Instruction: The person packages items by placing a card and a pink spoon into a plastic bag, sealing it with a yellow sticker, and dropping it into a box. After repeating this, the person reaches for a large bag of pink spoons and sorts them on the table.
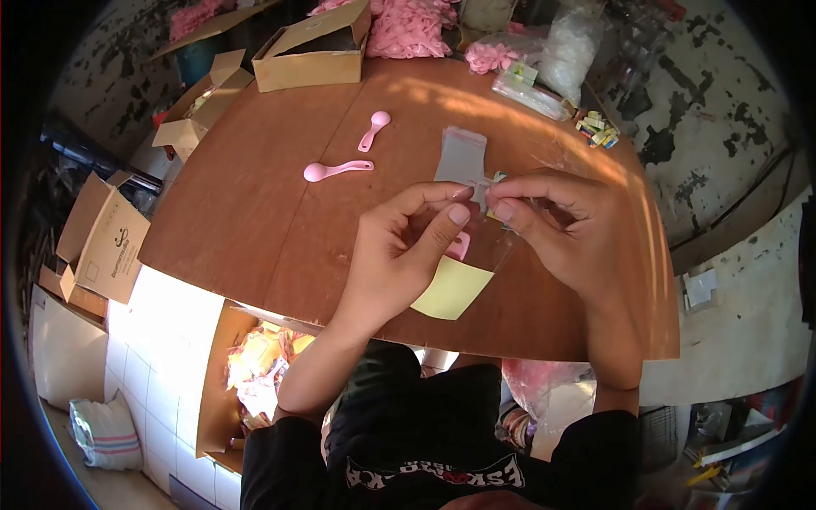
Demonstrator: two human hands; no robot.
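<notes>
My left hand (399,242) and my right hand (557,217) are raised over the table, close together, with thumb and forefinger pinched. Between the fingertips runs thin clear plastic, which looks like the top of a small clear plastic bag; its outline is faint. Below my left fingers are a yellow paper (453,289) and part of a pink piece (461,246), mostly hidden by the hand. Just beyond my hands lies a stack of clear plastic bags (461,153). Two pink spoons (338,171) rest farther left. Small colourful items behind my right fingers are partly hidden.
The brown wooden table (255,195) has a curved edge. An open cardboard box (310,55), bags of pink pieces (410,30) and small yellow boxes (597,132) line its far side. Below the front edge, a carton (223,374) holds colourful packets.
</notes>
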